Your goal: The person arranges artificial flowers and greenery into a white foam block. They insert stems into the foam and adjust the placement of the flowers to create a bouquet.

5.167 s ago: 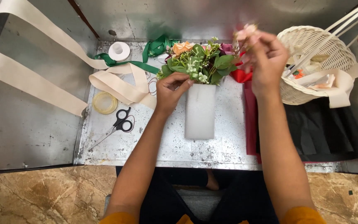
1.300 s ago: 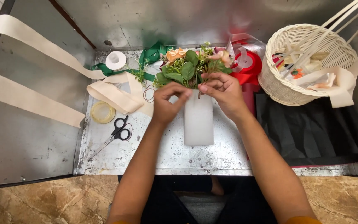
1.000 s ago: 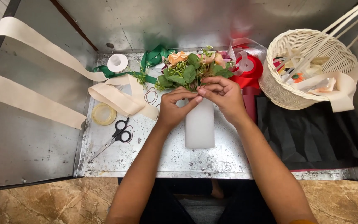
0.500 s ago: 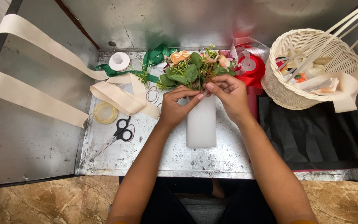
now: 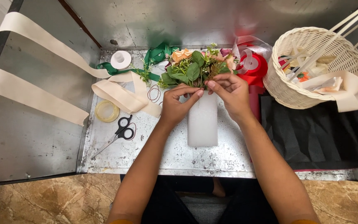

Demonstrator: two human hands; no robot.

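Note:
A small bouquet (image 5: 195, 66) of peach and pink flowers with green leaves lies on a metal tray (image 5: 112, 159), its stems wrapped in white foam sheet (image 5: 202, 124). My left hand (image 5: 178, 103) grips the top of the wrap just below the leaves. Right beside it, my right hand (image 5: 228, 93) pinches the same spot, fingertips of both hands almost touching at the bouquet's neck.
Black-handled scissors (image 5: 119, 132), a clear tape roll (image 5: 106, 110), rubber bands (image 5: 154, 94), cream ribbon (image 5: 121, 93), green ribbon (image 5: 156, 54) and a white tape roll (image 5: 121, 59) lie to the left. A red ribbon spool (image 5: 253, 64), a white wicker basket (image 5: 311, 68) and black cloth (image 5: 315, 132) are on the right.
Earlier my right hand was raised near the basket with a flower; it came down to the bouquet's neck. Over the last second both hands stay there with small finger shifts.

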